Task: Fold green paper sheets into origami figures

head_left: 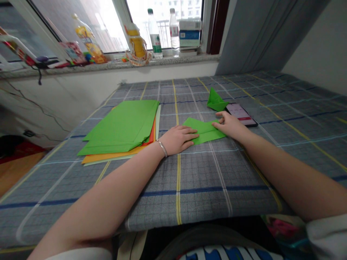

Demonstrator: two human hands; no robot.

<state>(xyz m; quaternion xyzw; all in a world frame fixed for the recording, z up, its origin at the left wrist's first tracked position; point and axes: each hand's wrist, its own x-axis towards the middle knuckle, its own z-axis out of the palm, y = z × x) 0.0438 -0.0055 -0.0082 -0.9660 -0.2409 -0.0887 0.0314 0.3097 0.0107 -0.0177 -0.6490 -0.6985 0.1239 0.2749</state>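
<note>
A folded sheet of green paper (205, 130) lies on the plaid tablecloth between my hands. My left hand (180, 139), with a silver bracelet at the wrist, rests on the paper's left end with its fingers stretched out flat. At the right end, my right hand (229, 124) has its thumb and fingers about the paper's edge; the fingertips are partly curled and the exact hold is hard to see. Just beyond, a green folded paper boat (217, 100) stands near my right hand.
A stack of coloured paper (121, 124), green on top, lies to the left. A phone (241, 114) with its screen lit is beside my right hand. Bottles (155, 36) and a box (189, 33) stand on the windowsill at the back.
</note>
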